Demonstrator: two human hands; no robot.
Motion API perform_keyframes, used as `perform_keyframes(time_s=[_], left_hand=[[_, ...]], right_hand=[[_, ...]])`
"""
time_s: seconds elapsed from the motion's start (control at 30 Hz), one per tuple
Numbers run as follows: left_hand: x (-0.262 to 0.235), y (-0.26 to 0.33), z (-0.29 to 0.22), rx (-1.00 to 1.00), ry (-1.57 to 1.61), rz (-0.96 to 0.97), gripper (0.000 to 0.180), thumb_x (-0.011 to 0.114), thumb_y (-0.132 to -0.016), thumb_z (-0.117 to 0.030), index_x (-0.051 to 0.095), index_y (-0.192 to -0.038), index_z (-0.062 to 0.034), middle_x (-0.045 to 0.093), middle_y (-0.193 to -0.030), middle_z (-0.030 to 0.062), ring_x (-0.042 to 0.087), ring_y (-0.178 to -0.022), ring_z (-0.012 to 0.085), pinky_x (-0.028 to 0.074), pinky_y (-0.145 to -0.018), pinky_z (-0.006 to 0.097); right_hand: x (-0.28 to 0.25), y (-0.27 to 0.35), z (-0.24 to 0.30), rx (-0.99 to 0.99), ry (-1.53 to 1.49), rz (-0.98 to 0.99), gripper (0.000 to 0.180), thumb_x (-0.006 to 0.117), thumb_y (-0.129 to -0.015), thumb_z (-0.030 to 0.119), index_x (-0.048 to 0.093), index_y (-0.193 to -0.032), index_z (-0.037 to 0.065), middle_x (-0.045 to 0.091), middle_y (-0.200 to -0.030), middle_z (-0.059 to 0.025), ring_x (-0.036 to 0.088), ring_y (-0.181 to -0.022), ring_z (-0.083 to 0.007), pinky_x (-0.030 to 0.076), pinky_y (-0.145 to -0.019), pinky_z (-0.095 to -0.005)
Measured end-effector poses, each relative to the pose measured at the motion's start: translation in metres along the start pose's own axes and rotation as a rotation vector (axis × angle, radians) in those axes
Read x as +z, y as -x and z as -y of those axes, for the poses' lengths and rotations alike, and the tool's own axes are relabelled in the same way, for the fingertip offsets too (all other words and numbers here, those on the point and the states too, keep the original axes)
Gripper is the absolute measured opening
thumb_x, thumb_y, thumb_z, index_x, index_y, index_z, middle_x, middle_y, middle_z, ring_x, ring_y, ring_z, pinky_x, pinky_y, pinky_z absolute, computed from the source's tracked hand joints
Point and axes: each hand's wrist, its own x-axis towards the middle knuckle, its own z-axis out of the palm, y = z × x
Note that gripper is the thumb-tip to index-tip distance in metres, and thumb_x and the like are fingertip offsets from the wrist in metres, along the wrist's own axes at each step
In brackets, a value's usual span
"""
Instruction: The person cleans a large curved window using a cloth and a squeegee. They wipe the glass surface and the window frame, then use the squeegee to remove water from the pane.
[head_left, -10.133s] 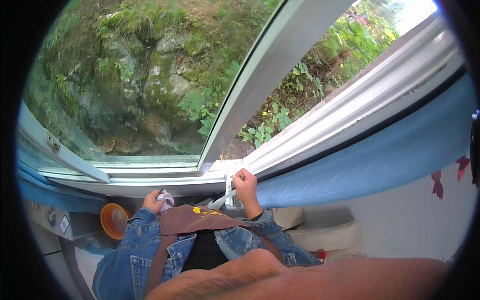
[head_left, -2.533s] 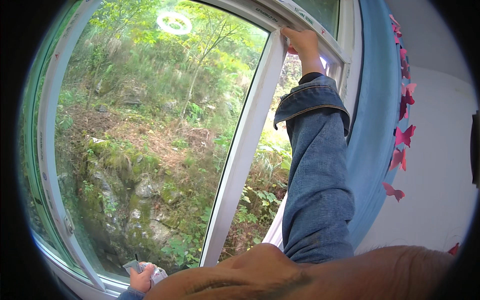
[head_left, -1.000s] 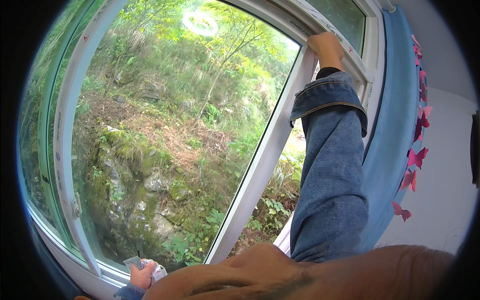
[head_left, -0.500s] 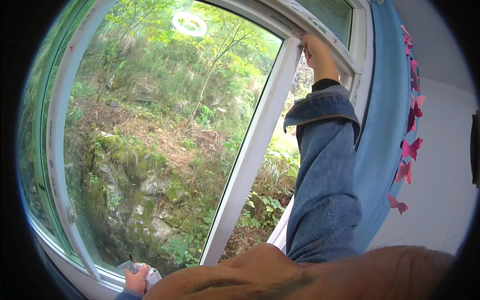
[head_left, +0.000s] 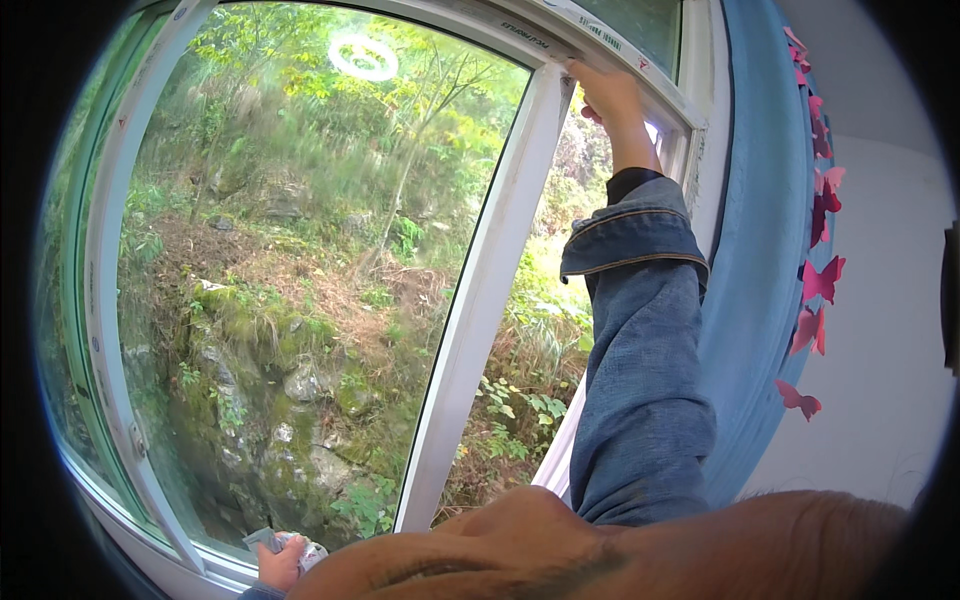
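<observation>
My right hand [head_left: 607, 95] is raised high, its denim sleeve [head_left: 640, 360] running up the middle of the view. Its fingers press on the top corner of the white window sash [head_left: 480, 300], just under the upper frame [head_left: 600, 40]. Whatever lies beneath the fingers is hidden. My left hand [head_left: 278, 565] is low at the bottom edge by the sill, closed around a crumpled white cloth [head_left: 303, 550]. The big glass pane [head_left: 300, 280] looks out on a rocky green slope.
A blue curtain [head_left: 765, 250] with pink paper butterflies [head_left: 822, 280] hangs right of the window, in front of a white wall [head_left: 880, 330]. The gap right of the sash [head_left: 540, 350] shows plants outside. The left frame [head_left: 110, 330] has a small handle.
Ten seconds ago both hands were down at the sill. Over the last second my right hand has stayed at the top of the sash, shifting slightly left; my left hand stays low with the cloth.
</observation>
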Motion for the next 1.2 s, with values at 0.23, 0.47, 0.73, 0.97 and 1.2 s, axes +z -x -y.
perform_keyframes(time_s=[0.23, 0.47, 0.73, 0.97, 1.2], left_hand=[[0.008, 0.006, 0.009, -0.028, 0.154, 0.009, 0.022, 0.064, -0.083, -0.004, 0.047, -0.096, -0.0013, 0.059, -0.081, 0.0079, 0.059, -0.068, 0.0154, 0.051, -0.06, 0.031], [0.017, 0.015, 0.009, 0.008, 0.204, -0.066, 0.021, 0.064, -0.083, -0.004, 0.047, -0.096, -0.0015, 0.059, -0.081, 0.0083, 0.059, -0.067, 0.0154, 0.051, -0.06, 0.031], [0.022, 0.022, 0.005, 0.002, 0.183, -0.112, 0.023, 0.064, -0.083, -0.004, 0.046, -0.098, -0.0016, 0.059, -0.082, 0.0085, 0.059, -0.068, 0.0158, 0.051, -0.061, 0.031], [0.024, 0.029, 0.009, 0.001, 0.204, -0.151, 0.025, 0.065, -0.083, -0.004, 0.046, -0.099, -0.0016, 0.058, -0.083, 0.0086, 0.059, -0.07, 0.0161, 0.052, -0.062, 0.032], [0.027, 0.028, 0.009, -0.005, 0.192, -0.129, 0.026, 0.065, -0.083, -0.005, 0.046, -0.1, -0.002, 0.058, -0.084, 0.0083, 0.059, -0.07, 0.0161, 0.052, -0.062, 0.032]], right_hand=[[0.018, -0.067, -0.027, -0.243, 0.024, 0.16, 0.024, 0.067, -0.073, 0.016, 0.06, -0.059, -0.001, 0.056, -0.056, -0.0098, 0.053, -0.048, -0.0173, 0.038, -0.042, -0.0301], [0.005, -0.016, -0.009, 0.16, -0.463, 0.133, 0.014, 0.059, -0.078, 0.009, 0.055, -0.066, 0.003, 0.051, -0.055, -0.0043, 0.047, -0.043, -0.014, 0.034, -0.04, -0.0267], [-0.013, -0.004, -0.043, 0.263, -0.567, 0.201, 0.013, 0.058, -0.081, 0.011, 0.054, -0.069, 0.006, 0.052, -0.058, -0.0028, 0.048, -0.044, -0.0104, 0.037, -0.039, -0.0227], [-0.028, 0.022, -0.083, 0.35, -0.574, 0.229, 0.014, 0.06, -0.08, 0.013, 0.054, -0.069, 0.007, 0.052, -0.058, -0.0019, 0.048, -0.043, -0.0097, 0.037, -0.038, -0.0208], [-0.06, 0.035, -0.129, 0.363, -0.547, 0.073, 0.014, 0.06, -0.08, 0.016, 0.056, -0.073, 0.005, 0.055, -0.06, -0.0029, 0.057, -0.05, -0.0121, 0.046, -0.042, -0.0236]])
